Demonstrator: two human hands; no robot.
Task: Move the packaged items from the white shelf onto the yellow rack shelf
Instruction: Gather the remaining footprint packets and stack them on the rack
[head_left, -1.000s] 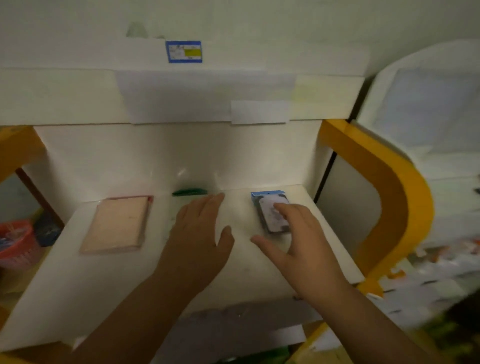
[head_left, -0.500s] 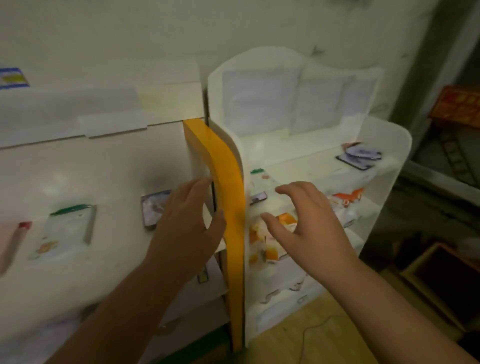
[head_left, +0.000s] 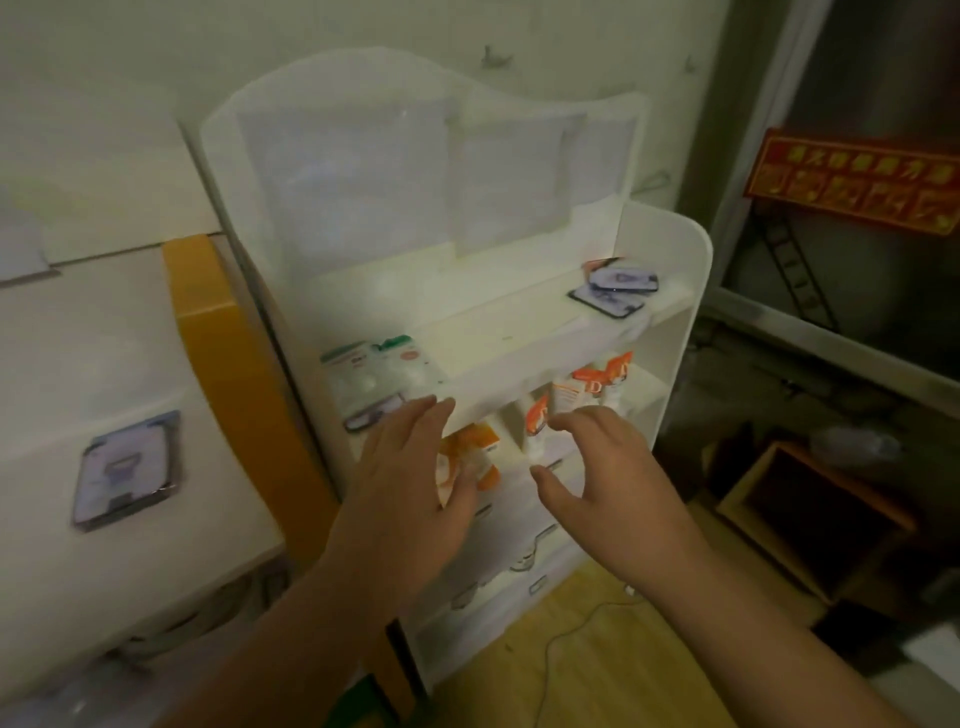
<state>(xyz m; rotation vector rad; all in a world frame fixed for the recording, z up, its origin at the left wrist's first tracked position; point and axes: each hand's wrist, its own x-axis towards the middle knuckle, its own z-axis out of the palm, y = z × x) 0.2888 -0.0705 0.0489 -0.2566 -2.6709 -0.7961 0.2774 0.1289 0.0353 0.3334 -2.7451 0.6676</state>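
A: How are the hands held?

B: Both reach forward, palms down, at the white shelf (head_left: 670, 291). The left hand (head_left: 410, 488) has its fingers spread flat, its grip released, with nothing in it. The right hand (head_left: 602, 473) is curled like a claw, thumb apart from the fingers, grip also released and empty.

A: Where are the packaged items?

B: Just past the left fingertips lies a clear pack with green print (head_left: 374, 374) on the upper board. Under that hand and between the two hands stand orange and white packs (head_left: 587, 389) on the board below. Far beyond the right hand, at the back corner, lie dark flat packs (head_left: 613, 288).

A: And the yellow rack shelf?

B: The yellow rack shelf (head_left: 223, 353) stands left of the left hand, with one dark flat pack (head_left: 127, 470) lying on its pale board.

A: What differs from half a second ago?

B: The view has swung further right, so the white shelf fills the middle. The left hand, then in front of the yellow post, is now over the white shelf beside the right
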